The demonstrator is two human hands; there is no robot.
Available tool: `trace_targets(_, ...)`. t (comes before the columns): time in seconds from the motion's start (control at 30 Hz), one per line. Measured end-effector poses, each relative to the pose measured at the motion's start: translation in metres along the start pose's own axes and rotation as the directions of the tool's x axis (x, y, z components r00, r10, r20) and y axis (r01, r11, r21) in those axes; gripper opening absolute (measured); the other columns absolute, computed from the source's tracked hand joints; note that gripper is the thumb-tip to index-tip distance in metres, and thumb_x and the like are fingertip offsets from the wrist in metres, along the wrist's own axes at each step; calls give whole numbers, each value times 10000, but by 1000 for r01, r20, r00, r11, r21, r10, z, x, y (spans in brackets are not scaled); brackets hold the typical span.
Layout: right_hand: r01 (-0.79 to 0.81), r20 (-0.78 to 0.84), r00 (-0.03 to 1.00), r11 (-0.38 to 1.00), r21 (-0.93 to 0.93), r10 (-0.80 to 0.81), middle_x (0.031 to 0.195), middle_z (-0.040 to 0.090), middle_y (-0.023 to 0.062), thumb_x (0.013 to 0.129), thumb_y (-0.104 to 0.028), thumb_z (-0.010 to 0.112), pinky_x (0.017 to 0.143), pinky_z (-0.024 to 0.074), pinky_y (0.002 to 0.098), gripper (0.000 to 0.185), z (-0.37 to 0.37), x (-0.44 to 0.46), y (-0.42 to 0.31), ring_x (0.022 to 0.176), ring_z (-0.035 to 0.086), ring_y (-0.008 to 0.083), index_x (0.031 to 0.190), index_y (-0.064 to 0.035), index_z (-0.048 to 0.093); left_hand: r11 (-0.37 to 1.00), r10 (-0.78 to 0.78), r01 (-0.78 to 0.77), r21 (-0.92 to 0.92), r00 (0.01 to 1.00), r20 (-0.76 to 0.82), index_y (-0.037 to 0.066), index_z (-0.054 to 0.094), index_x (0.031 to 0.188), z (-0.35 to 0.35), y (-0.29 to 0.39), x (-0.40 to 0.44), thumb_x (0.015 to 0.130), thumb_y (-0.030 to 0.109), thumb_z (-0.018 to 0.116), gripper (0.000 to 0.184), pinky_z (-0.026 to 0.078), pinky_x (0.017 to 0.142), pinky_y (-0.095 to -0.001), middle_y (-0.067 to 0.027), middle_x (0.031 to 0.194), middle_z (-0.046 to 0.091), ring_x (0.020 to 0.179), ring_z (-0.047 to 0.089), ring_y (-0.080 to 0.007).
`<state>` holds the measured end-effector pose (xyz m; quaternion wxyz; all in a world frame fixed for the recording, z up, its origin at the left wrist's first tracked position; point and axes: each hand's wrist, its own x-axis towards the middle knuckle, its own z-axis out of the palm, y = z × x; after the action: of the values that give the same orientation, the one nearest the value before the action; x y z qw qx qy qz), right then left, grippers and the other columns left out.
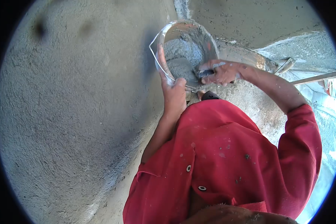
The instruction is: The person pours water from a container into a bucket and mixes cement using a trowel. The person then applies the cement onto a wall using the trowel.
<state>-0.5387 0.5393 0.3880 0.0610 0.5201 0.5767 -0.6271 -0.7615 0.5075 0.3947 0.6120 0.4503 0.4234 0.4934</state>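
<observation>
A round bucket (211, 34) holds wet grey mortar (183, 50), and mortar is smeared on its inner wall. My left hand (172, 87) grips the bucket's near left rim, with the fingers stretched up along its side and the thumb at the rim. A thin white handle (154, 54) hangs over the bucket's left side. My right hand (221, 71) is closed around the dark handle of a trowel (203, 73) at the bucket's right rim. The trowel's blade is in the bucket and hard to tell from the mortar.
A rough grey plastered wall (71, 93) fills the left side. Another plastered surface (257, 22) lies at the upper right. A wooden strip (317, 78) juts in from the right. Below the bucket are part of a foot and dark footwear (210, 95).
</observation>
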Motion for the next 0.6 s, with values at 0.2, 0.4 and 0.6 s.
trace_targets(0.2, 111, 101, 976, 840, 530, -193, 724, 566, -20, 955, -293, 711, 453, 443, 227, 303, 10, -19, 25, 513, 530, 67, 1169, -103, 612, 966, -158, 144, -213, 986, -51, 226, 172, 1663, -4, 5, -6, 734, -161, 419, 1036, 531, 1010, -425, -162, 1614, 276, 1394, 437, -302)
trace_targets(0.4, 203, -144, 979, 781, 590, -145, 814, 611, 1, 931, -175, 591, 535, 477, 244, 305, 20, -28, 27, 600, 575, 69, 1215, -64, 590, 812, -573, 491, -316, 772, -275, 86, 577, 1036, -35, -51, -9, 886, 68, 655, 170, 528, 595, -414, -42, 876, 550, 725, 586, -181)
trace_targets(0.6, 819, -726, 573, 266, 508, -380, 987, 598, 83, 862, -13, 588, 540, 554, 259, 585, -13, -129, -24, 756, 676, 137, 1434, 12, 468, 722, -552, 447, -529, 832, -51, 137, 314, 1549, -64, -108, 8, 751, -129, 499, 861, 594, 874, -669, -182, 1370, 509, 1111, 646, -415)
